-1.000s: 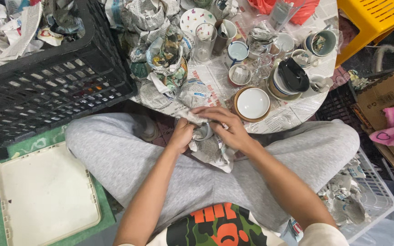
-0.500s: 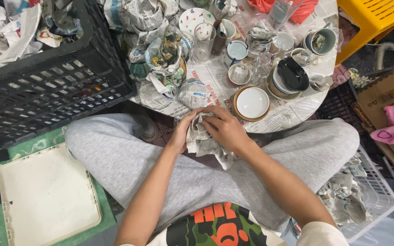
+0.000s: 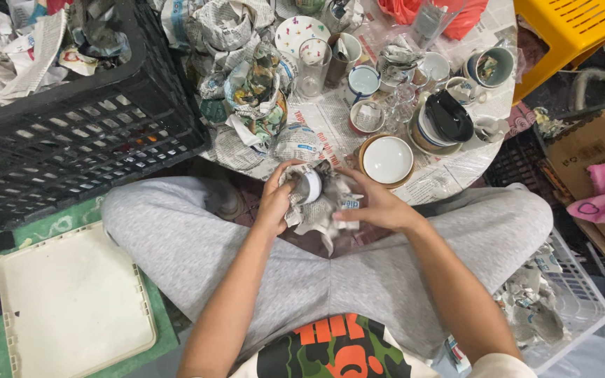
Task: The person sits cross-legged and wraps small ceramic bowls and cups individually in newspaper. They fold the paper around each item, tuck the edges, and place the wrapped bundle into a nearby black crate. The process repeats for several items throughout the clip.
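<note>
I sit cross-legged in grey trousers. Both hands hold a small cup (image 3: 311, 184) with a white rim, partly wrapped in crumpled newspaper (image 3: 320, 210), above my lap at the near edge of a low round table (image 3: 456, 168). My left hand (image 3: 274, 199) grips the left side of the bundle. On the right side, my right hand (image 3: 376, 203) presses the paper against the cup. Most of the cup is hidden by the paper.
The newspaper-covered table holds several cups, glasses, a white bowl (image 3: 387, 159) and paper-wrapped bundles (image 3: 253, 91). A black crate (image 3: 71, 133) stands at left, a white lid (image 3: 71, 301) on the floor. At right are a white basket (image 3: 561, 301), a cardboard box (image 3: 589, 140) and a yellow stool (image 3: 568, 28).
The paper bundle has been turned in my hands, so the cup's white rim now shows. My right hand has shifted from over the bundle to its right side.
</note>
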